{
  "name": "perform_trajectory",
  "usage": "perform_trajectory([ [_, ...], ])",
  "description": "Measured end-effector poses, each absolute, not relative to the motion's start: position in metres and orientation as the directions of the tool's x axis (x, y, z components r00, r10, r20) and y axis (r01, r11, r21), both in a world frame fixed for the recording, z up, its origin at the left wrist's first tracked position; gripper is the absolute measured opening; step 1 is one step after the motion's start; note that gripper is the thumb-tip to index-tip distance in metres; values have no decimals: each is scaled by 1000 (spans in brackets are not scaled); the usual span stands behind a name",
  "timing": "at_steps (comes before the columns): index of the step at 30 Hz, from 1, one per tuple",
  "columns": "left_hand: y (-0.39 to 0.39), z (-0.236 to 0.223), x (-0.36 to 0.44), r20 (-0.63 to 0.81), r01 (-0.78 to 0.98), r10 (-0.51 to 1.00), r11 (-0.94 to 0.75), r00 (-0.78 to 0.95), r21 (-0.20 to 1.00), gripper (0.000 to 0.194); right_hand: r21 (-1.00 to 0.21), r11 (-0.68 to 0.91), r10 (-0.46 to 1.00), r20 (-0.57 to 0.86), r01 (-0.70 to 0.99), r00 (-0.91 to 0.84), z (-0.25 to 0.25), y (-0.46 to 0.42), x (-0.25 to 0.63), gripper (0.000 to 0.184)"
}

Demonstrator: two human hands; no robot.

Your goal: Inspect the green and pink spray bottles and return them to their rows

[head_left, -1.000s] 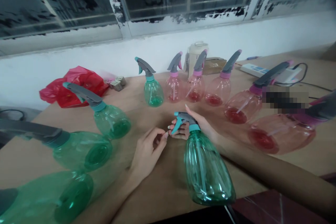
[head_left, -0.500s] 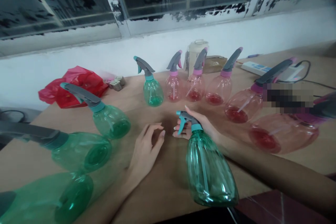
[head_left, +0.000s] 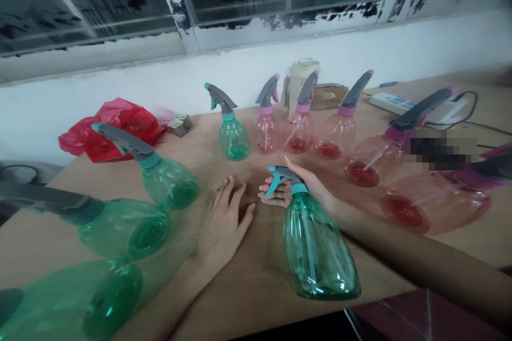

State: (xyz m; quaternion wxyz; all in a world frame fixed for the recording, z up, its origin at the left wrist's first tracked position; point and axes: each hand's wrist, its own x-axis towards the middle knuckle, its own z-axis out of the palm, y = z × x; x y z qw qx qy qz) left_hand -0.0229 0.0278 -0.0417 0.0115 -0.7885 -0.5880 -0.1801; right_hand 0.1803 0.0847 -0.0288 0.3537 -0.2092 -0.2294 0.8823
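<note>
A clear green spray bottle (head_left: 320,248) with a grey and teal trigger head is in my right hand (head_left: 306,184). That hand is behind the head and neck, thumb along the top, and its fingertips show past the teal trigger. The bottle leans, its base toward me near the table's front edge. Palm down, my left hand (head_left: 228,213) lies on or just above the table with fingers apart and nothing in it. The nearest bottle to its left is another green spray bottle (head_left: 170,184). Straight ahead stands a smaller-looking green spray bottle (head_left: 234,138).
Pink spray bottles (head_left: 334,133) line the back and right side of the brown table (head_left: 248,309). More green ones (head_left: 124,229) stand at left. Behind are a red plastic bag (head_left: 116,130), a cream container (head_left: 302,77), a cardboard box (head_left: 330,97) and a power strip (head_left: 424,109).
My left hand has opened from a curled pose and flattened with its fingers spread. The bottle in my right hand has shifted slightly, its base a little farther from me.
</note>
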Motion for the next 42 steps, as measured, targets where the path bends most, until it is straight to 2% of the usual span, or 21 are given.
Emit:
perform_trajectory([
  [7,28,-40,-22,278,930,925,-316,258,188,44,-550,-656,704,-199,-517,-682,-30,84,181,41],
  [13,28,-44,-23,316,922,913,-329,257,202,44,-610,-597,738,-163,-521,-654,-30,83,180,20],
  [20,27,-40,-22,287,925,925,-314,248,213,46,-614,-563,793,-213,-553,-570,-22,77,181,12],
  [24,27,-39,-21,274,922,930,-311,245,231,46,-635,-557,801,-238,-536,-550,-21,73,180,15],
  [28,27,-39,-22,268,921,935,-300,232,249,46,-605,-570,791,-220,-556,-571,-22,73,178,13],
  [35,27,-37,-21,275,918,930,-313,244,244,45,-581,-648,708,-220,-493,-671,-28,81,179,30],
  [42,27,-38,-21,281,911,927,-322,248,257,45,-561,-671,692,-241,-485,-680,-26,80,181,36],
])
